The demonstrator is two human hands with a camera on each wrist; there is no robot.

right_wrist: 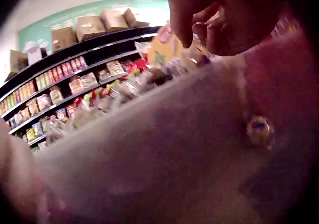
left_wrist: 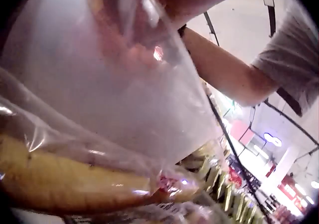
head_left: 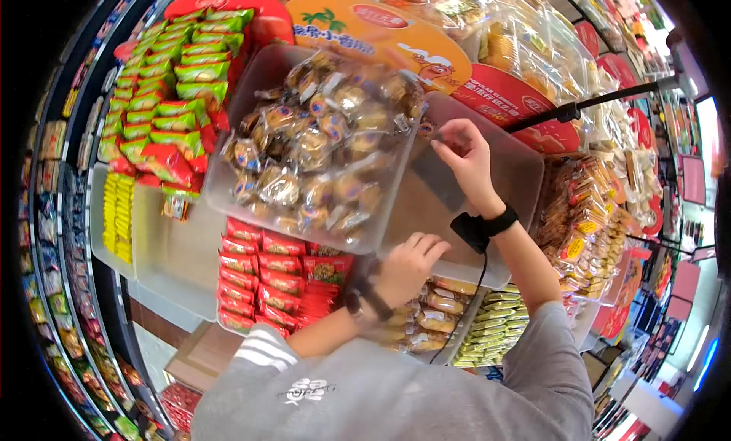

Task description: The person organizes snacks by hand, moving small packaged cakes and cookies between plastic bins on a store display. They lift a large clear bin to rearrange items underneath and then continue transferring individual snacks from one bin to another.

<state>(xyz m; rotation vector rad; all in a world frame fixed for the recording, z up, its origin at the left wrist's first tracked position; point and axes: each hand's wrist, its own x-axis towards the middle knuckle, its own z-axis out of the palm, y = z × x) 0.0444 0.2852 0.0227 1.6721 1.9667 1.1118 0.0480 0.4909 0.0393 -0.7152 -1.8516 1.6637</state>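
My left hand [head_left: 411, 270] reaches over the near side of a translucent plastic bin [head_left: 499, 156], back of the hand up. In the left wrist view it shows blurred through the bin's wall [left_wrist: 129, 109], with shiny bits near the fingers; I cannot tell whether it holds something. My right hand [head_left: 466, 159] is above the bin's far part, fingers loosely bent and no object visible in them. In the right wrist view, the right hand [right_wrist: 224, 19] is at the top. A small round wrapped snack [right_wrist: 260, 130] lies in the bin.
A bin of wrapped round snacks [head_left: 312, 148] stands to the left. Red packets [head_left: 259, 270], long wrapped rolls [head_left: 438, 308] and green packets [head_left: 495, 327] are nearer the body. Brown snack packs [head_left: 575, 228] stand at right. A black pole [head_left: 601, 95] crosses the far right.
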